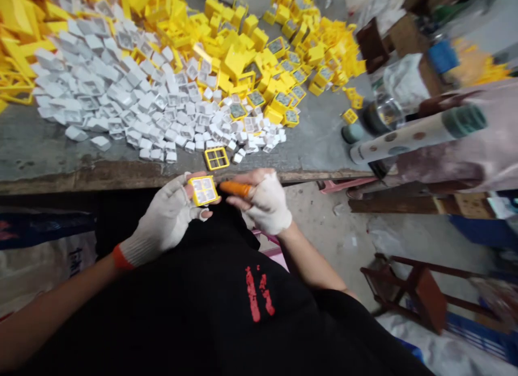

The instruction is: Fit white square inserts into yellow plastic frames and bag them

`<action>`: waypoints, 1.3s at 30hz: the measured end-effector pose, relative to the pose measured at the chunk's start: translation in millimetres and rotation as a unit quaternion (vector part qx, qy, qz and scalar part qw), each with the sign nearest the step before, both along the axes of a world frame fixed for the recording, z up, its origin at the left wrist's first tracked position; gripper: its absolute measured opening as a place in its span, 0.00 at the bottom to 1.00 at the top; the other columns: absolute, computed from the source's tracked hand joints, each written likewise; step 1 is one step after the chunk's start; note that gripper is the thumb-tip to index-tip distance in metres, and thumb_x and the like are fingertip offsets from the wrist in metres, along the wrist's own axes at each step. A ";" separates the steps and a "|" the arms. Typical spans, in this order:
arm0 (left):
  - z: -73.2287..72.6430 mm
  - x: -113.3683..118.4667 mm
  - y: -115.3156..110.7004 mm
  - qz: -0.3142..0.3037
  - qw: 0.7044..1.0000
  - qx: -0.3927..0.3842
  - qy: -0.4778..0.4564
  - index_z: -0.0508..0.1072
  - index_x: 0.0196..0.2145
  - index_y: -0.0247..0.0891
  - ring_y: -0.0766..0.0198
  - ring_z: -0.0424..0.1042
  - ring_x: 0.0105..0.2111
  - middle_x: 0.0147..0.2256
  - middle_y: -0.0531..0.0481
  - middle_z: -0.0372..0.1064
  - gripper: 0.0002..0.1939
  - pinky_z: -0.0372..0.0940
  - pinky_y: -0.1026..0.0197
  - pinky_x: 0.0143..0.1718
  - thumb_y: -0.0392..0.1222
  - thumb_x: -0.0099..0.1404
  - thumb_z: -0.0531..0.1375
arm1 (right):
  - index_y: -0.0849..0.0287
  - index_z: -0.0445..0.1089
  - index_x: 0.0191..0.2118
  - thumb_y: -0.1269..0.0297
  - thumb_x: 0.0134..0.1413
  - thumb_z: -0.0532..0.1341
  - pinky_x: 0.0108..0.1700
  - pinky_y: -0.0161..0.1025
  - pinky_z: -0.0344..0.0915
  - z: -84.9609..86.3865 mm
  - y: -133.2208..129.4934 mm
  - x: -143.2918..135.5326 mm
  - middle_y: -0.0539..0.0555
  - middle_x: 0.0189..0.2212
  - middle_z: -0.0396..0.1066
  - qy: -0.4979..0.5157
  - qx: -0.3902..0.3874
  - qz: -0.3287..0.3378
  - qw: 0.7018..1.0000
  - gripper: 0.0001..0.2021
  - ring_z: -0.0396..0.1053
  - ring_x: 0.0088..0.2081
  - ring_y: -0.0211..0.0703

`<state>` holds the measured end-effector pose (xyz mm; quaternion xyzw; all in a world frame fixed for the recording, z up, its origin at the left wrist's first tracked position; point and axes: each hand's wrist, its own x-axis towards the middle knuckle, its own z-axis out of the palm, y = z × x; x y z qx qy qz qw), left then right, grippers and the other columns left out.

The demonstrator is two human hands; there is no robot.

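My left hand [168, 211], in a white fingerless glove, grips a small yellow plastic box [203, 191] whose face has a four-pane frame with pale inserts. Close to its right edge, my right hand [265, 200] is wrapped round an orange handle [235, 189]. A dark tip of that handled tool points toward the box; whether it touches cannot be made out. Just beyond the hands, a flat yellow four-pane frame [217, 158] lies near the bench edge, beside several small white plastic pieces [238, 156].
White pieces [101, 84] are heaped on the grey bench [319, 157], with yellow plastic parts [238, 57] piled behind. To the right lies a white cylindrical bottle [408, 136] near a clear round container [386, 114]. A wooden stool [416, 289] is on the floor.
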<state>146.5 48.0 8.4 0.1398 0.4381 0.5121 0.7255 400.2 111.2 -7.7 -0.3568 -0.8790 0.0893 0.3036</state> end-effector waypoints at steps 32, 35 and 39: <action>3.6 -2.7 -4.7 0.025 0.998 0.020 -0.054 0.82 0.53 0.38 0.54 0.83 0.34 0.44 0.42 0.83 0.18 0.72 0.60 0.28 0.50 0.73 0.74 | 0.49 0.79 0.70 0.41 0.63 0.79 0.56 0.59 0.82 49.2 109.4 18.2 0.60 0.57 0.85 0.041 -0.087 0.003 0.995 0.35 0.83 0.53 0.58; 3.8 -3.2 -8.3 0.020 0.997 0.034 -0.066 0.81 0.52 0.38 0.55 0.83 0.36 0.47 0.41 0.85 0.15 0.74 0.60 0.29 0.48 0.74 0.74 | 0.42 0.80 0.68 0.40 0.63 0.79 0.60 0.65 0.83 53.8 43.5 -17.0 0.59 0.58 0.84 0.031 -0.078 0.118 0.989 0.32 0.83 0.56 0.65; 5.2 -3.8 -14.2 0.018 0.997 0.038 -0.067 0.80 0.49 0.39 0.50 0.86 0.45 0.50 0.40 0.86 0.12 0.76 0.60 0.30 0.45 0.74 0.75 | 0.39 0.81 0.67 0.45 0.62 0.80 0.59 0.66 0.84 46.1 15.1 -40.9 0.59 0.56 0.84 0.009 -0.095 0.122 0.988 0.29 0.82 0.56 0.68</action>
